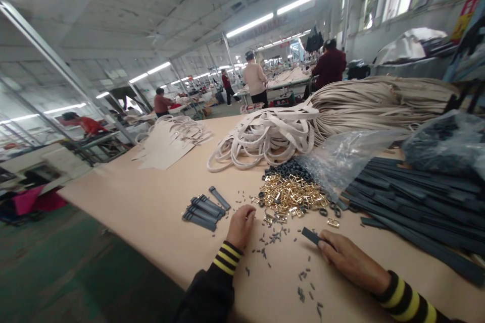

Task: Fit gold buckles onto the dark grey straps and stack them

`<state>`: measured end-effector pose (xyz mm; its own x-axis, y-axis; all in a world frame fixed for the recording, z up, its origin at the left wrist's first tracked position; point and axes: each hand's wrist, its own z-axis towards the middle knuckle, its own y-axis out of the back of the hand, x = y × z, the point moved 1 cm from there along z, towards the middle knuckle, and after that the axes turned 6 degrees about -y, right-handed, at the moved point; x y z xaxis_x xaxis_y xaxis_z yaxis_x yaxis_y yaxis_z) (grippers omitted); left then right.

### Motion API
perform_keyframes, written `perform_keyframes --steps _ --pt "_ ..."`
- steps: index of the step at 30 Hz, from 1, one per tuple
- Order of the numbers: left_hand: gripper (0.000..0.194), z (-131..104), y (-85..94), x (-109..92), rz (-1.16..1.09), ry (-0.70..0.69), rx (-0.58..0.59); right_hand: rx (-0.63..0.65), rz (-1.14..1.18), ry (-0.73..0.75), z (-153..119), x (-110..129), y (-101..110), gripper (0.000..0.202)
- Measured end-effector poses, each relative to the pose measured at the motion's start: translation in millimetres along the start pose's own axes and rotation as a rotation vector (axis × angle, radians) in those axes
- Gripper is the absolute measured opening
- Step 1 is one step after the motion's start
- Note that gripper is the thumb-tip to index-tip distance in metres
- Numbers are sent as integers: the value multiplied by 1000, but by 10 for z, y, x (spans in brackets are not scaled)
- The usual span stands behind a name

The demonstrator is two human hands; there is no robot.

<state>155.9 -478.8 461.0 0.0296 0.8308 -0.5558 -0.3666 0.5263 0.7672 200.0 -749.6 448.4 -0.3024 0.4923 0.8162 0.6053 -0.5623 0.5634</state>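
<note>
My right hand pinches a short dark strap between thumb and fingers, its free end pointing left. My left hand is closed near the table's middle, its fingers curled together; what they hold, if anything, is too small to name. Just beyond the hands lies a heap of gold buckles, with black rings behind it. Several dark straps with buckles lie left of my left hand. Small dark bits are scattered between and below the hands.
Long dark strips cover the table's right side, beside a clear plastic bag. Pale looped straps and a long bundle lie behind. Pale fabric pieces sit at the far left of the table. People work beyond.
</note>
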Motion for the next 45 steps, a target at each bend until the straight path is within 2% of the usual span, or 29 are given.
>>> perform_keyframes --steps 6,10,12,15,17,22,25,27,29,33,37,40,45 --pt "16 56 -188 -171 50 -220 187 18 3 -19 10 19 8 24" --pt "12 3 -279 -265 45 -219 258 20 -12 -7 3 18 0 22" --pt "11 -18 -295 -281 11 -205 254 15 -19 3 -4 15 -3 22" --pt "13 -37 -275 -292 -2 -160 147 12 -19 -3 -14 21 1 22" --pt "14 -41 -257 -316 -8 -152 131 21 -7 -22 -17 32 7 21" --pt "8 -6 -276 -418 1 -187 415 27 -7 -19 -1 32 5 20" --pt "7 27 -285 -442 32 -177 481 19 2 -10 8 7 -3 20" --pt "9 21 -281 -455 7 -172 443 11 6 -13 8 -4 -3 20" --pt "12 -19 -284 -480 -116 -109 398 8 14 -16 7 -5 0 20" --pt "20 -143 -367 -606 -596 184 448 -24 86 15 24 -3 16 18" --pt "26 -218 -506 -806 -961 276 454 70 407 -70 56 -27 6 19" --pt "25 -242 -586 -945 -1040 284 394 167 638 -119 56 -27 -2 28" --pt "20 -261 -622 -1142 -943 214 209 281 860 -93 28 20 12 30"
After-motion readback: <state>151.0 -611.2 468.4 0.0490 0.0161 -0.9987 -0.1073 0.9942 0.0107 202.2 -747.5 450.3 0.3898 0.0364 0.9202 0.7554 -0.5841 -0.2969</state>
